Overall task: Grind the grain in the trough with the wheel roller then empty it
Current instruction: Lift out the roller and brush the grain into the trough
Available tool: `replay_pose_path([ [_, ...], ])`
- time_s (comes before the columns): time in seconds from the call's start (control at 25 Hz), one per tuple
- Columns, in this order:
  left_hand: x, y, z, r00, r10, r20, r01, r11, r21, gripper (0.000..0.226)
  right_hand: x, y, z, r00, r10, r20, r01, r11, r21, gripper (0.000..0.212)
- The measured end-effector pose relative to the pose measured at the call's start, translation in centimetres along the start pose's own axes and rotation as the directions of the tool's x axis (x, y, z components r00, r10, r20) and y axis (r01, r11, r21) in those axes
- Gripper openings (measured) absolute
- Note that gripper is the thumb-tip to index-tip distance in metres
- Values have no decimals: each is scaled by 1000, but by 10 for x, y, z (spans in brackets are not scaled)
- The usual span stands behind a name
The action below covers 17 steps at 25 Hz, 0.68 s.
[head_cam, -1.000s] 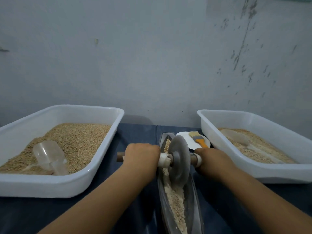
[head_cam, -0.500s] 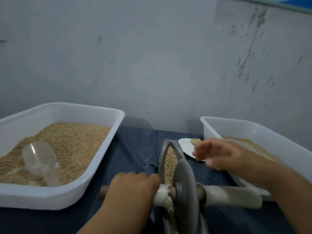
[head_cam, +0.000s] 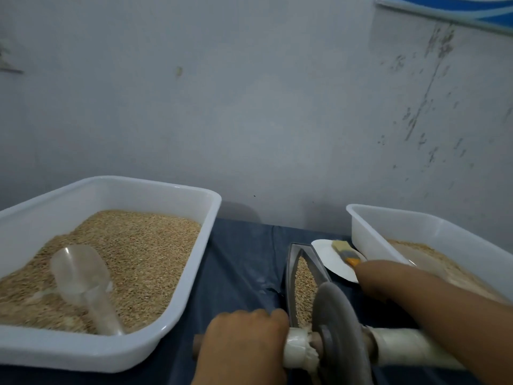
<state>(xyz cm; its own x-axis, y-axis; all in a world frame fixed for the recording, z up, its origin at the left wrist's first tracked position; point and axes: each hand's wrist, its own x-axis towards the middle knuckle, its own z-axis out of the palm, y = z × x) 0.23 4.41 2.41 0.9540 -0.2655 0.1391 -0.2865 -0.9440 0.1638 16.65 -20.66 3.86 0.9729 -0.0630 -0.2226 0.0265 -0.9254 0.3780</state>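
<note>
Grey stone wheel roller point(head_cam: 337, 333) stood upright in the narrow trough point(head_cam: 292, 273), close in front of you, with your left hand point(head_cam: 244, 347) clenched round the left end of its axle. Half a second before, your right hand point(head_cam: 373, 276) had hovered with loose fingers above the small plate; it had since dropped lower and reached forward, so that its fingertips lay at the near edge of the white plate point(head_cam: 331, 261), right by the orange handle of the brush point(head_cam: 345, 252). The right end of the axle, wrapped in pale tape, ran bare under your right forearm, as it had half a second earlier. How far the right hand's fingers were curled, and whether they touched the brush, you could not tell from this blurred view. The wheel had kept its place at the near part of the trough.

Grain point(head_cam: 302, 282) lay in the trough beyond the wheel, ahead of your left hand's knuckles. You had two white tubs: one point(head_cam: 183, 282) well to the left of your left hand, heaped with grain and holding one clear scoop point(head_cam: 83, 279), and one point(head_cam: 388, 234) just beyond your right wrist, also with grain in it. One plate, one brush, one trough and one roller sat between the tubs on the dark blue cloth point(head_cam: 238, 262).
</note>
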Motion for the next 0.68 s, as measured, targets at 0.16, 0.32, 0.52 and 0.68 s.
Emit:
replay_pose_path([
  [0.16,1,-2,1,998,61,-8,-61,997,-44,24,5,0,-1,999,26,30,-24,999,-40,50],
  [0.32,3,-5,3,996,85,-31,-87,994,-66,19,-2,-9,-17,998,64,4,-64,996,-55,51],
  [0.52,-3,-7,11,993,33,-112,-44,995,-92,26,-38,8,-65,962,74,-263,21,941,339,13],
  [0.68,-11,-6,21,978,-111,-177,77,978,-192,22,-91,55,-67,789,315,-527,275,587,762,15],
])
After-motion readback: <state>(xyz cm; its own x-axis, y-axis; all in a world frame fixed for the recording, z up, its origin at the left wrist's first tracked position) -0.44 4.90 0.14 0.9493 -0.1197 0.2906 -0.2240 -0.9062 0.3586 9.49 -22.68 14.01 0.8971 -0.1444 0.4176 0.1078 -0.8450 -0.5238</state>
